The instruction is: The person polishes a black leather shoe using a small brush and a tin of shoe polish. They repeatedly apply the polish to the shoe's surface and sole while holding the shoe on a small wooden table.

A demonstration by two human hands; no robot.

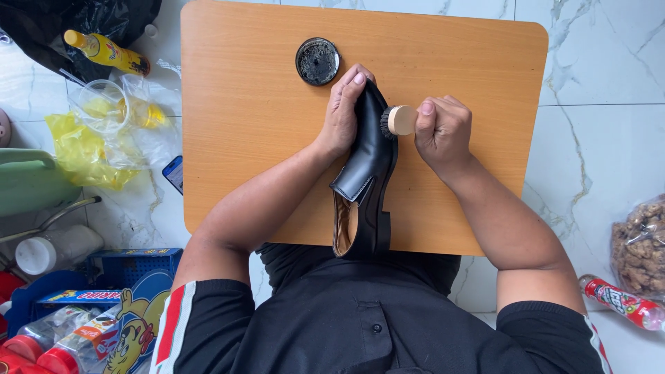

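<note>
The left hand point(344, 111) is gripping the toe part of a black shoe point(364, 176), which is lying on its side in the middle of the wooden table point(256, 138). The right hand point(443, 131) is closed around a small round brush point(396, 120), whose bristles are touching the shoe. An open tin of black polish point(317, 61) is sitting farther away, just to the left.

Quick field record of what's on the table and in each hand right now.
surface: wooden table
left hand: grips the toe of the black shoe, which lies on its side
right hand: holds round wooden brush, bristles against the shoe
open polish tin: on the table beyond the shoe, apart from it
floor: marble tiles
</note>
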